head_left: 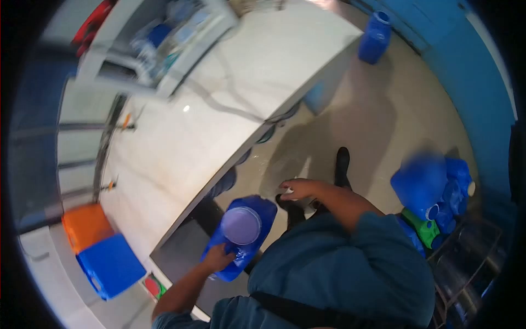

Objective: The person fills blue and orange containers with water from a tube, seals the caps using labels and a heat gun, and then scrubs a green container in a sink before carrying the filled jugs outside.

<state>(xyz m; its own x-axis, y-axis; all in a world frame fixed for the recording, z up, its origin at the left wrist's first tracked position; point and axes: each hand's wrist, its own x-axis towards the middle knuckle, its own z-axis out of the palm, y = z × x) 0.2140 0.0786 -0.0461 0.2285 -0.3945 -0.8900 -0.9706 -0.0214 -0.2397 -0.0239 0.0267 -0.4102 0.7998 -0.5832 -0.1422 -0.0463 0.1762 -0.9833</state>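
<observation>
Canister work is at an early stage, as far as the view shows. Your left hand (219,257) has its grip closed on the lower edge of a blue canister (244,236), which lies tilted at the near edge of the white worktop (230,93), above a dark panel (181,252) below the edge. A translucent round lid (241,225) sits over the mouth of the canister, facing up at you; whether it is screwed down or only resting there, you cannot tell from here.

Your right hand (300,189) hovers to the right of the canister, apart from it, fingers curled about something small and white (290,192). It is too small and blurred to name, and whether the grip is truly shut on it cannot be told.

What looks done: the canister is off the floor and steadied in one hand. What looks left: anything that needs the second hand on the canister or its lid, since that hand is not yet on either.

More blue canisters (433,186) crowd the floor at your right, beside a green one (424,227). Another blue container (375,38) stands alone by the far end of the worktop. An orange box (85,225) and a blue box (112,266) sit at the left.
</observation>
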